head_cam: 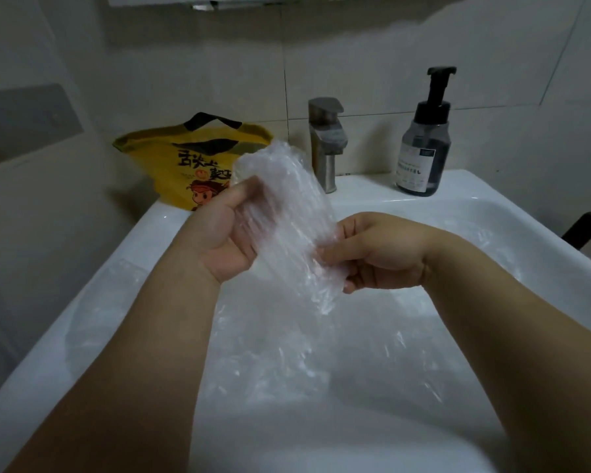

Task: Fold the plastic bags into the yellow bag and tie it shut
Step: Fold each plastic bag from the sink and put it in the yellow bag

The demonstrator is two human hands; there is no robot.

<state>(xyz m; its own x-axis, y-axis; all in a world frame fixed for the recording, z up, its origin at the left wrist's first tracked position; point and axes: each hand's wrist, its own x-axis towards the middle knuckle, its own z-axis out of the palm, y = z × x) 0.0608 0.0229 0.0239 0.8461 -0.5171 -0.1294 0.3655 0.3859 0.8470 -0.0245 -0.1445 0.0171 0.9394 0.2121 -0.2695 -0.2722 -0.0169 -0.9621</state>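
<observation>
Loose plastic bags [287, 353] lie in the sink [492, 189]. Above, your left hand [219, 233] and right hand [379, 254] hold the folded bag [287, 213], fingers [335, 250] clamped on it. Risk: slick film unfolds before reaching the yellow bag [185, 158], far left corner.

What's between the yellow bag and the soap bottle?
Head view: the faucet stands between yellow bag and bottle; the held clear bag crosses in front.

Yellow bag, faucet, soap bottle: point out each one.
yellow bag [185, 165]: head view, on its printed front.
faucet [325, 172]: head view, on its upright metal body.
soap bottle [414, 165]: head view, on its label.
</observation>
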